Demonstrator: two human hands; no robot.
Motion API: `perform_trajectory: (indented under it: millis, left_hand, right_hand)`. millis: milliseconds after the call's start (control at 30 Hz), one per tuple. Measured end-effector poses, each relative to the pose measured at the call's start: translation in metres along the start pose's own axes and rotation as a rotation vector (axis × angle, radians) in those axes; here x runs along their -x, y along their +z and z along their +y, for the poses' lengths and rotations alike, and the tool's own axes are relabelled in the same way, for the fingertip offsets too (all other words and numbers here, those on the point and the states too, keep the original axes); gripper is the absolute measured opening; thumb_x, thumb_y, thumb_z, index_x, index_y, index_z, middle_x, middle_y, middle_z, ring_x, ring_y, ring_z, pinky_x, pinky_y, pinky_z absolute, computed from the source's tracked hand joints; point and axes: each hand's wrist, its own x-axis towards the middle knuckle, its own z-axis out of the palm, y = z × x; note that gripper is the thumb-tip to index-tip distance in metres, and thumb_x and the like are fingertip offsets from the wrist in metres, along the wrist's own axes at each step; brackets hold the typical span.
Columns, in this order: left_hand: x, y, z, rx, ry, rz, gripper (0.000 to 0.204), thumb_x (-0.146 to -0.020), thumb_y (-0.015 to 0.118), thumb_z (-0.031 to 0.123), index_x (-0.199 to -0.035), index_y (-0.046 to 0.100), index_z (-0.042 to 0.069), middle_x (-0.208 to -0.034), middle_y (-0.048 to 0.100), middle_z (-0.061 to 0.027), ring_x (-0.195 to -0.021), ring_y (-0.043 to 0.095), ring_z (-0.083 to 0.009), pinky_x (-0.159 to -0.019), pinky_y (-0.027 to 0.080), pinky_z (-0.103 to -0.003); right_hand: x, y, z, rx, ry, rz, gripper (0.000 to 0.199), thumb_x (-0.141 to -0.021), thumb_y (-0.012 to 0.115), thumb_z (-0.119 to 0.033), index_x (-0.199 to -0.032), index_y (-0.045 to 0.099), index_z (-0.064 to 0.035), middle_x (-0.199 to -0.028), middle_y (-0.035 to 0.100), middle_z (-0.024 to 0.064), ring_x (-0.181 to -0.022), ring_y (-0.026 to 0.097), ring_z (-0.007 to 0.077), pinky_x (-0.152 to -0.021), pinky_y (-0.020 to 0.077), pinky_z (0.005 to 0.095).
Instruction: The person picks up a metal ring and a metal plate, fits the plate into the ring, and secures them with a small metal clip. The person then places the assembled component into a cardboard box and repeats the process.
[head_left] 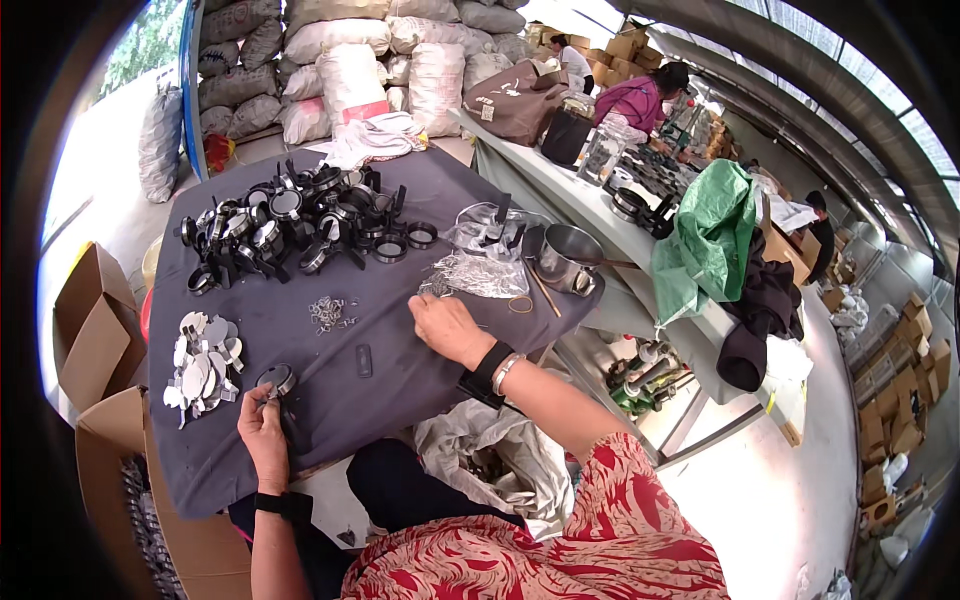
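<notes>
Gripping with my left hand (pixel 264 432), low and left of centre in the frame, I hold a small round black ring with a shiny metal disc in it (pixel 277 379), fingers closed on its lower edge just above the dark grey cloth-covered surface (pixel 320 420). My right hand (pixel 450 328), near the middle of the frame, rests palm down on the cloth with fingers curled; I cannot tell whether its grip pinches anything. It lies just below a crumpled clear plastic bag of small metal parts (pixel 478 272). Between the hands lies a small flat black oblong piece (pixel 364 361), and above that a little heap of tiny silvery metal clips (pixel 327 312). At the left edge of the cloth sits a pile of round silver metal discs (pixel 203 366). Across the upper left of the cloth spreads a big heap of black rings with handles (pixel 290 225). To the right of centre stands a steel cup (pixel 566 258). An open brown cardboard box (pixel 95 325) stands at far left.
</notes>
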Motion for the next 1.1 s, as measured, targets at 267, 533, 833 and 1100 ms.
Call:
perform_trajectory:
  millis: [267,533,833,1100]
  left_hand:
    - [0.018,-0.01,0.018,-0.219,0.043,0.112,0.012,-0.089,0.054,0.001,-0.098,0.061,-0.002,-0.078,0.057,0.0032,-0.066,0.046,-0.0023,-0.056,0.037,-0.019]
    - [0.008,0.015,0.004,0.035,0.04,0.09,0.012,-0.088,0.054,0.001,-0.098,0.061,0.001,-0.069,0.056,0.0031,-0.059,0.043,0.0002,-0.05,0.035,-0.019]
    - [0.009,0.005,0.016,-0.038,-0.097,0.071,0.01,-0.091,0.055,0.002,-0.1,0.059,0.003,-0.068,0.054,0.0062,-0.058,0.039,0.0012,-0.049,0.031,-0.017]
    - [0.01,0.006,0.015,-0.048,-0.074,0.072,0.011,-0.091,0.055,0.003,-0.101,0.059,0.004,-0.064,0.055,0.0051,-0.052,0.041,0.0004,-0.045,0.032,-0.019]
  right_hand:
    - [-0.025,0.017,-0.134,-1.353,0.306,-0.198,0.002,-0.085,0.057,0.0,-0.086,0.056,0.0016,-0.072,0.063,0.0077,-0.06,0.065,0.0136,-0.053,0.0522,0.0272]
    - [-0.021,0.042,-0.179,-1.638,0.475,-0.049,0.005,-0.088,0.06,-0.002,-0.085,0.059,0.0011,-0.073,0.06,0.0035,-0.059,0.057,0.0087,-0.054,0.0512,0.0232]
    - [-0.025,0.053,-0.202,-1.789,0.532,0.029,0.006,-0.09,0.059,-0.004,-0.087,0.059,0.002,-0.073,0.059,0.0023,-0.058,0.055,0.0079,-0.052,0.0488,0.0227]
    - [-0.018,0.048,-0.2,-1.814,0.607,-0.033,0.007,-0.09,0.059,-0.004,-0.086,0.06,0.0017,-0.072,0.058,0.0024,-0.056,0.054,0.008,-0.049,0.0483,0.0228]
